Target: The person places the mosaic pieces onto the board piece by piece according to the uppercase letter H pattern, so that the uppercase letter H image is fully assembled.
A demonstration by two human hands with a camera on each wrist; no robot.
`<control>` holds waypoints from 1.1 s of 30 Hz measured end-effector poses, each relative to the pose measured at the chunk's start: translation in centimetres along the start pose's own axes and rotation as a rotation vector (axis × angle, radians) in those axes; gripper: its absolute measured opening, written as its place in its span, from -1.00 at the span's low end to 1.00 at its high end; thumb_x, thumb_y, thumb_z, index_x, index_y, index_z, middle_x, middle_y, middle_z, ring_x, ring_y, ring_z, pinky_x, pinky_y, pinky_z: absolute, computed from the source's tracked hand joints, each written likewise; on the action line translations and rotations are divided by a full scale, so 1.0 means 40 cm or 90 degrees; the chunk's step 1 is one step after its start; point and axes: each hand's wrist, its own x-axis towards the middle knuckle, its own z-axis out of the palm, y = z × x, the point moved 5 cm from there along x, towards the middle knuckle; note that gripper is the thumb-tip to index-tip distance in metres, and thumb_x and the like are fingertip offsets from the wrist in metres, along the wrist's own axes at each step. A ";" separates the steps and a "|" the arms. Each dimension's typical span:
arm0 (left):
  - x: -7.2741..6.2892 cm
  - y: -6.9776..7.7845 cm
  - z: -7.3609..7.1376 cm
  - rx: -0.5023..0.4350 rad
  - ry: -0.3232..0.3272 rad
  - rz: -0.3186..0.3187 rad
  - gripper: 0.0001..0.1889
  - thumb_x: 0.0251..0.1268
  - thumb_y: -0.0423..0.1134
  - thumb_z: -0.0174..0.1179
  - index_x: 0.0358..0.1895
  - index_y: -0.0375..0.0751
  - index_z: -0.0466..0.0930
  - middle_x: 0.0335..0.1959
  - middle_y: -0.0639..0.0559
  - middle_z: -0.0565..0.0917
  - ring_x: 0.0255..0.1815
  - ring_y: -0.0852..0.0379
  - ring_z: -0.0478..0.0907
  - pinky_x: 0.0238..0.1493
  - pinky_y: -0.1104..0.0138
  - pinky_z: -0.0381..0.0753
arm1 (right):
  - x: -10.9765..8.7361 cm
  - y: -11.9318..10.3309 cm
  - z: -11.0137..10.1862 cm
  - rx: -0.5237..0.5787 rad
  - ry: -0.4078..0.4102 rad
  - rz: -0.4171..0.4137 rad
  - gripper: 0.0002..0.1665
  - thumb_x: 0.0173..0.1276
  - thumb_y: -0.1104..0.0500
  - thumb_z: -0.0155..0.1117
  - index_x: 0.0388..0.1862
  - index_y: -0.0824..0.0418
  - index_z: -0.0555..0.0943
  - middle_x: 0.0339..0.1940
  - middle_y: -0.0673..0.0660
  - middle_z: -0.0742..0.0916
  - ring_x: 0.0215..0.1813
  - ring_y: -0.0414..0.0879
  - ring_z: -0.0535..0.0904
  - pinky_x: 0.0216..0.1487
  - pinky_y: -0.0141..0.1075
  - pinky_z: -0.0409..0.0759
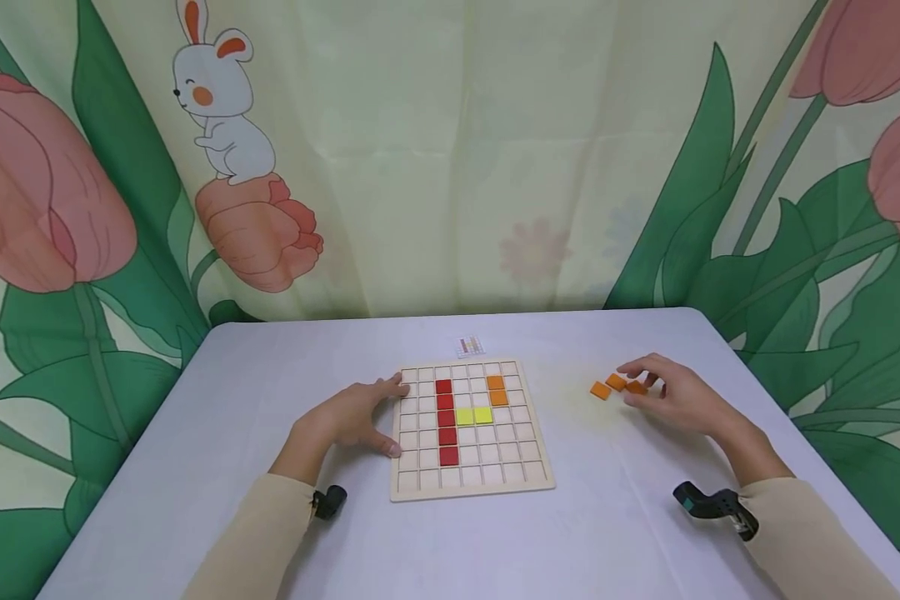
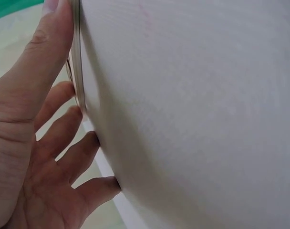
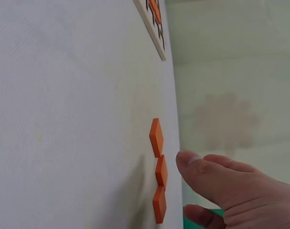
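Note:
A square wooden grid board lies on the table with a column of several red tiles, two yellow tiles side by side and two orange tiles at upper right. Along the board's left edge, my left hand rests with thumb and fingers spread. The left wrist view shows its thumb against the edge and the fingertips touching the tabletop. To the right of the board lie three loose orange tiles in a row. My right hand hovers just over the rightmost, thumb and fingers apart, holding nothing.
A small printed card with a colored grid pattern lies just behind the board. The white-covered table ends at a curtain printed with tulips and a rabbit. Both wrists wear black camera mounts.

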 end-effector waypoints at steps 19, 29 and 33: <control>0.009 0.002 0.003 -0.001 0.006 -0.009 0.15 -0.27 0.17 0.68 0.57 0.23 0.30 0.67 0.18 0.12 0.66 -0.08 0.09 0.54 -0.09 0.28 | -0.016 0.083 0.004 -0.046 0.013 0.041 -0.40 0.32 0.02 0.52 0.25 0.25 0.61 0.06 0.21 0.66 -0.04 0.04 0.49 -0.14 -0.20 0.50; 0.006 -0.001 0.009 -0.005 0.006 -0.002 0.15 -0.23 0.16 0.67 0.58 0.22 0.29 0.68 0.21 0.10 0.67 -0.06 0.07 0.56 -0.07 0.25 | 0.003 0.095 0.023 -0.062 0.011 0.041 -0.49 0.38 0.03 0.46 0.19 0.28 0.63 -0.12 0.14 0.68 -0.16 -0.02 0.46 -0.18 -0.21 0.46; 0.006 -0.005 0.009 -0.004 0.009 -0.004 0.14 -0.23 0.14 0.68 0.58 0.22 0.29 0.68 0.22 0.09 0.68 -0.05 0.06 0.56 -0.06 0.24 | 0.006 0.093 0.031 -0.057 0.004 0.033 -0.55 0.42 0.10 0.42 0.20 0.28 0.62 -0.13 0.14 0.69 -0.17 -0.04 0.46 -0.18 -0.23 0.47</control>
